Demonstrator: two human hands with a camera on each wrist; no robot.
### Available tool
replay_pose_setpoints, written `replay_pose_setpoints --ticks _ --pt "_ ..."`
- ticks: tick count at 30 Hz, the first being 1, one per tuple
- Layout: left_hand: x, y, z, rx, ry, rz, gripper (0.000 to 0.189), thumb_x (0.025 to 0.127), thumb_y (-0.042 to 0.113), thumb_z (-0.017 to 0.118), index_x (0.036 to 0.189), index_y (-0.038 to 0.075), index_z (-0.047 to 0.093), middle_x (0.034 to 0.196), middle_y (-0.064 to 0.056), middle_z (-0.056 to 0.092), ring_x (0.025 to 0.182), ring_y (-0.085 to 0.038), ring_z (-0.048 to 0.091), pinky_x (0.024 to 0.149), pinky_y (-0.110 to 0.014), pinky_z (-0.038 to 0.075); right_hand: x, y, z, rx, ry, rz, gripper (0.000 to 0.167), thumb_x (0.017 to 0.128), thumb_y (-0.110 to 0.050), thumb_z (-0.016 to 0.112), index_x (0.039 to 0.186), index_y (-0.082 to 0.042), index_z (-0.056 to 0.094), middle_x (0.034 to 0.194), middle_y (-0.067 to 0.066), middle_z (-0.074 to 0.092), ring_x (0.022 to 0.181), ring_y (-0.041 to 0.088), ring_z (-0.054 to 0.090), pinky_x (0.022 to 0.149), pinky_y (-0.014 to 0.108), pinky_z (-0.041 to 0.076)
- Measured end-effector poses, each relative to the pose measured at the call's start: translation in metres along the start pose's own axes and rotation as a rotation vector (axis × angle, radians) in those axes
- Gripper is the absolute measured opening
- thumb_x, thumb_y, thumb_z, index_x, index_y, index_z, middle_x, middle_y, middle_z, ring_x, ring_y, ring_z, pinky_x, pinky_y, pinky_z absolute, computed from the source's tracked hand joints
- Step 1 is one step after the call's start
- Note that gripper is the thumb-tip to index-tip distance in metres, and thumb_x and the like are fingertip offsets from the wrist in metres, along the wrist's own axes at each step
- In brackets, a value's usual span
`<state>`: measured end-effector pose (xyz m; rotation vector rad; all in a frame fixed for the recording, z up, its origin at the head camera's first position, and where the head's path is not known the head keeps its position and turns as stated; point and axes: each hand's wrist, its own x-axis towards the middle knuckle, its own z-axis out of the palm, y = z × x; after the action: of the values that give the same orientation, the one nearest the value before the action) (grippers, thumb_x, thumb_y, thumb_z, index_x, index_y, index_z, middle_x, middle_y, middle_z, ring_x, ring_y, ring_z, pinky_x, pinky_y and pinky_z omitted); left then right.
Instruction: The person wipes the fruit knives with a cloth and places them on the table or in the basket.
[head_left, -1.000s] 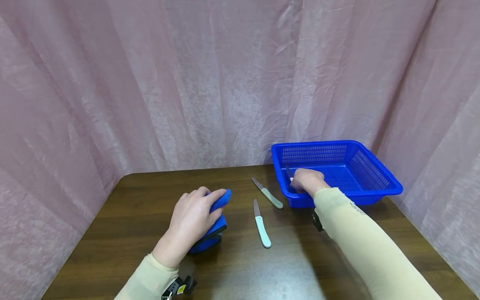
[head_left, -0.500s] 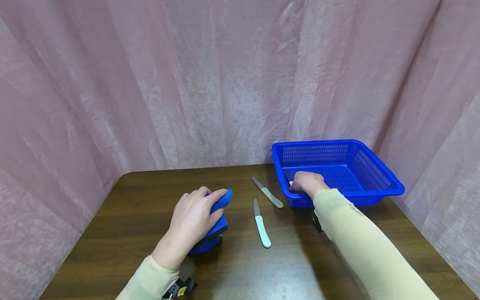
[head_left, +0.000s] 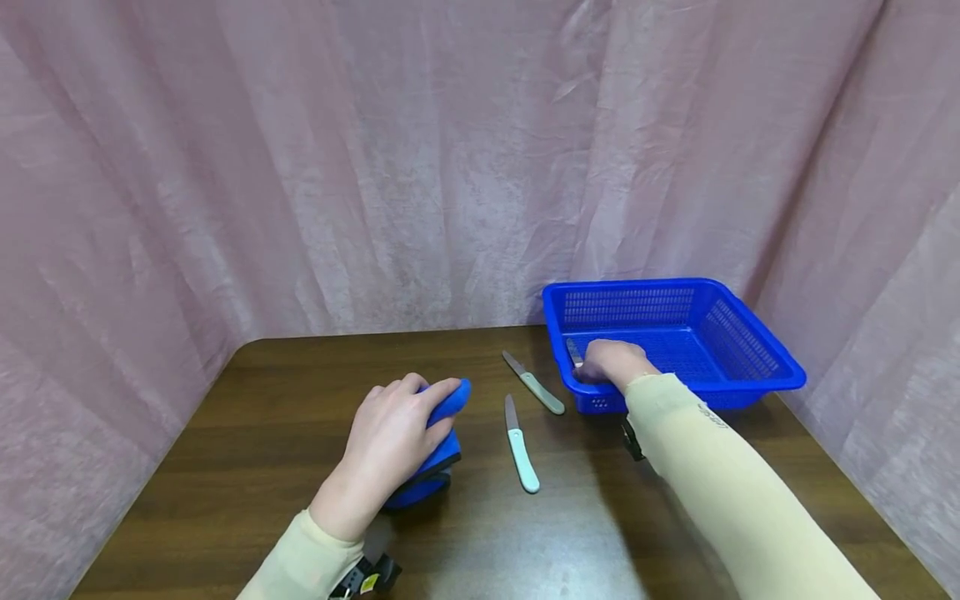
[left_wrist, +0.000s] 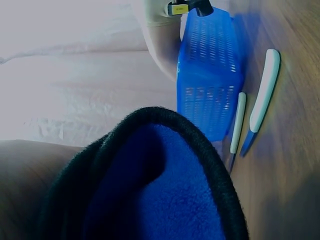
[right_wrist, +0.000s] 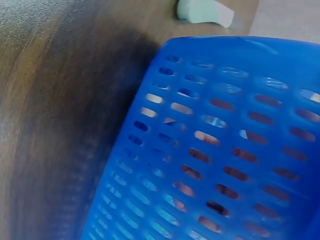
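Observation:
My left hand [head_left: 397, 425] grips a folded blue cloth [head_left: 442, 454] with black edging, over the left-middle of the table. In the left wrist view the cloth [left_wrist: 185, 200] fills the lower middle. My right hand [head_left: 617, 362] reaches down into the left front of a blue plastic basket [head_left: 765, 387], fingers curled at a knife whose blade [head_left: 573, 352] shows beyond them. The handle is hidden by the hand. Two pale green-handled knives lie between the hands: a nearer knife [head_left: 523, 458] and a farther knife [head_left: 543, 394] beside the basket.
The brown wooden table [head_left: 262, 433] ends at a pink curtain [head_left: 420, 167] behind and at both sides. The basket stands at the back right. Its slotted wall [right_wrist: 200, 150] blocks most of the right wrist view.
Inside the basket, the knife has tipped lower, and its blade now lies along the basket's left side. The left hand with the cloth has shifted very slightly right.

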<state>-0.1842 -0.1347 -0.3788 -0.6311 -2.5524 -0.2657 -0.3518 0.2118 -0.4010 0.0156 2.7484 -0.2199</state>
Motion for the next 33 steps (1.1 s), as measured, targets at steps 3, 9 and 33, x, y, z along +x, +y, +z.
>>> replay_pose_setpoints --ticks 3,9,33 --pt "0.000 0.001 -0.001 0.006 -0.005 0.007 0.042 0.093 0.026 0.089 0.134 0.022 0.080 0.101 -0.007 0.075 0.085 -0.027 0.073 0.072 -0.045 0.055 -0.030 -0.015 -0.011 -0.002 0.051 0.011 0.040 0.110 -0.041 0.058 0.094 -0.007 0.073 0.095 0.013 0.070 0.094 0.033 0.067 0.096 0.058 0.055" --pt "-0.001 0.004 -0.002 0.005 -0.035 0.005 0.040 0.094 0.027 0.090 0.133 0.023 0.080 0.102 -0.008 0.075 0.088 -0.027 0.072 0.073 -0.047 0.055 -0.039 -0.014 -0.015 -0.022 0.137 0.014 0.053 0.111 -0.047 0.055 0.128 0.001 0.072 0.126 0.025 0.071 0.108 0.040 0.066 0.100 0.066 0.053" --pt "0.002 0.004 -0.012 0.019 0.022 0.029 0.040 0.092 0.024 0.090 0.130 0.022 0.080 0.099 -0.009 0.075 0.085 -0.028 0.073 0.070 -0.047 0.055 -0.115 -0.027 -0.003 0.001 0.619 -0.219 0.049 0.107 -0.043 0.070 0.134 -0.002 0.074 0.121 0.021 0.075 0.110 0.046 0.073 0.085 0.067 0.059"
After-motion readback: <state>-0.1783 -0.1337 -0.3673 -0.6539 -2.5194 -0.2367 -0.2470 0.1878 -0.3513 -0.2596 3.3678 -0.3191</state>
